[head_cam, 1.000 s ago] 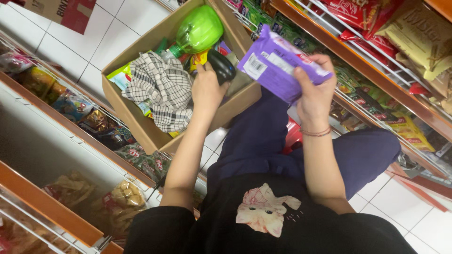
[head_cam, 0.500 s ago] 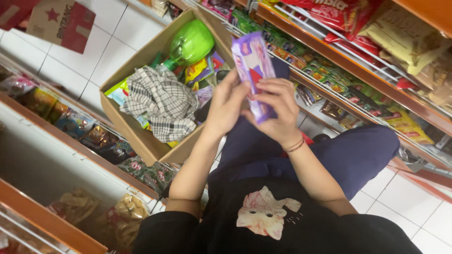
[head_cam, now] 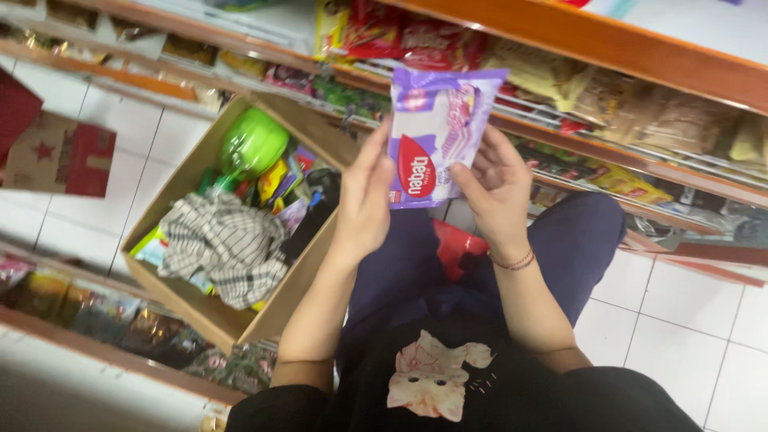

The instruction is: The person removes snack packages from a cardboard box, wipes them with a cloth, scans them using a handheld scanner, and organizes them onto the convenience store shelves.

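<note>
A purple snack packet (head_cam: 438, 136) with a red oval mark is held upright in front of me. My left hand (head_cam: 364, 200) presses flat against its left edge. My right hand (head_cam: 494, 190) grips its right side and lower corner; a thin bracelet is on that wrist. The packet hangs above my lap, just in front of the shop shelf (head_cam: 640, 60). A cardboard box (head_cam: 212, 318) sits on the floor to the left of my left arm, holding a checked cloth (head_cam: 220, 248), a green round item (head_cam: 254, 142) and several colourful packets.
Orange-edged shelves with snack bags run along the top and right. A lower shelf of packets (head_cam: 104, 316) lines the bottom left. A red and brown carton (head_cam: 60, 156) lies on the white tiled floor at far left. A red item (head_cam: 456, 244) rests on my lap.
The purple packet has been turned from lying sideways to upright facing me. My left hand came out of the box and now rests on the packet. The view shifted toward the shelves.
</note>
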